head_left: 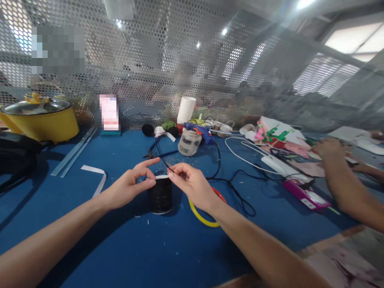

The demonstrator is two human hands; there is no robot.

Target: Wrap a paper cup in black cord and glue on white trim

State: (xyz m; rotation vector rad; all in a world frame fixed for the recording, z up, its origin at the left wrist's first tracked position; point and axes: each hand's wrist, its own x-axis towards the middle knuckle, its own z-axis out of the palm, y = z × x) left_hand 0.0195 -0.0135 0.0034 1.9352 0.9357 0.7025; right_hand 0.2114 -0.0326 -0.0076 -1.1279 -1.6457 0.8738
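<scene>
Black cylinder (pixel 160 197) near yellow-red ring (pixel 201 219), clear jar (pixel 189 144)

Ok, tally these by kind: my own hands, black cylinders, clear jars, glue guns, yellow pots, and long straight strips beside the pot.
Your left hand and right hand: 2
Black cylinder: 1
Clear jar: 1
Glue gun: 1
Yellow pot: 1
Straight strips: 2
Total: 8

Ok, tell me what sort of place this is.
Probably a shared craft workshop: a blue glue gun, what looks like green yarn, and another person's arm over the same table.
</scene>
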